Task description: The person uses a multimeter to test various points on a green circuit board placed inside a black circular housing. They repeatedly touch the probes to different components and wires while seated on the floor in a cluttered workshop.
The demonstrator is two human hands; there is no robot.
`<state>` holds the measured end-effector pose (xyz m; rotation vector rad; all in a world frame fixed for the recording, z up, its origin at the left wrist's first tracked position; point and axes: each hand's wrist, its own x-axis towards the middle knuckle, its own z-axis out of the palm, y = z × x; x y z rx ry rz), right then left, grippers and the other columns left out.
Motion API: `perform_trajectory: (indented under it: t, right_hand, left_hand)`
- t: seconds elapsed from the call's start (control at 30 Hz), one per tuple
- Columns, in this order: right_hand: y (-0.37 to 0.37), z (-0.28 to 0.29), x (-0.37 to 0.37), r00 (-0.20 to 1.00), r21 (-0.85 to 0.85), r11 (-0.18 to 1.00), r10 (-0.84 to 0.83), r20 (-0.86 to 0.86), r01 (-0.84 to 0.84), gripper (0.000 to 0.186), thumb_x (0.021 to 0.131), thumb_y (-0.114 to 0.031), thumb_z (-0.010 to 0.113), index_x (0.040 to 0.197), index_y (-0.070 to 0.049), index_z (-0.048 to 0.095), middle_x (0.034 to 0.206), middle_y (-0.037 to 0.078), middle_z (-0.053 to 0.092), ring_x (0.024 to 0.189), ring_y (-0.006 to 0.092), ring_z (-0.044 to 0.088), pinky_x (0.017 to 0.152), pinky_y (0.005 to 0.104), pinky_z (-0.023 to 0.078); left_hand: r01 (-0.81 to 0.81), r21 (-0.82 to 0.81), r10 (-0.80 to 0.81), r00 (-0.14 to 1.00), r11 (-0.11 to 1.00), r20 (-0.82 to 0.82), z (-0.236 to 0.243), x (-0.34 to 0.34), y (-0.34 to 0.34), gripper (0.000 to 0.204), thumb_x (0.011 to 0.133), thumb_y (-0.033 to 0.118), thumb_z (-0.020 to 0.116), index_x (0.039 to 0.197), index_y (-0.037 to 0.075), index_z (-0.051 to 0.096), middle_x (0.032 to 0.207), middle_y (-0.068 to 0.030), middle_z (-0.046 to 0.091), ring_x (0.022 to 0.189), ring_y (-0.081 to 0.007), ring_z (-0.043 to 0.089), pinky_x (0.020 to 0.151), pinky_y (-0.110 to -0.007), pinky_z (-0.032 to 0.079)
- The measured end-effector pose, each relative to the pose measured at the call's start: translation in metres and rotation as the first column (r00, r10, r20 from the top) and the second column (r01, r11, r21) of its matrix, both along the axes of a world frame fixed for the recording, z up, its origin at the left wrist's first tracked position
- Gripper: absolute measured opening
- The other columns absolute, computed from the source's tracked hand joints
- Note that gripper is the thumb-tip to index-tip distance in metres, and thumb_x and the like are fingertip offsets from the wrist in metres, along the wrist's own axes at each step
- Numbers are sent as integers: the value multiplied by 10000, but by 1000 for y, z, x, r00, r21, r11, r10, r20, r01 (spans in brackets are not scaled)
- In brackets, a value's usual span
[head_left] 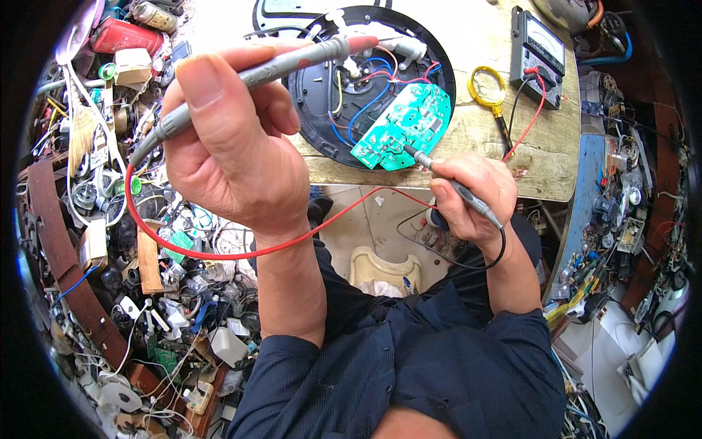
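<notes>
My left hand [235, 150] is raised at the table's front left, closed on a grey test probe [270, 69] with a red tip and red lead, held across the black round housing. My right hand [472, 194] grips a second probe [428, 161] with a black lead, its tip at the lower right part of the green circuit board [402, 121]; whether it touches cannot be told. The board lies in the black round housing [318, 132] among coloured wires and white fittings [409, 47]. A yellow-rimmed magnifier [497, 109] and an analogue multimeter [541, 91] lie to the right.
The wooden table [548, 157] has its front edge above my lap. Cluttered electronic parts and cables [175, 318] crowd the left side, with a red cylinder [117, 35] at the back. More parts [614, 219] pile at the right. A cream plastic seat [376, 260] shows below.
</notes>
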<state>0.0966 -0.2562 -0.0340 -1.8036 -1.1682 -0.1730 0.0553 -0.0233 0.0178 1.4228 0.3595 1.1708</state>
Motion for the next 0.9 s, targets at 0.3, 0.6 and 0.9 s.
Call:
perform_trajectory:
  t: [0.3,0.6,0.9]
  right_hand:
    - [-1,1,1,1000,4,1000,-10,6,10,253,811,-31,806,1041,-5,703,851,119,735,663,254,710,563,338,538]
    - [-1,1,1,1000,17,999,-27,1,27,235,812,-23,796,1028,-1,706,832,114,731,660,251,710,571,334,548]
    - [-5,3,1,998,33,999,-42,-37,43,210,805,-7,786,999,-14,706,805,107,723,629,242,702,547,334,538]
  left_hand:
    - [17,16,-17,1000,1000,-18,-3,-2,2,547,1066,480,524,903,-9,710,754,-123,724,481,-45,513,415,-152,310]
    - [25,46,-23,998,999,-52,-2,-4,4,565,1061,506,522,904,-2,713,756,-119,726,479,-38,510,418,-148,316]
    - [15,35,-13,998,999,-57,0,-3,3,565,1068,490,510,911,-15,710,748,-122,720,473,-47,488,417,-165,307]
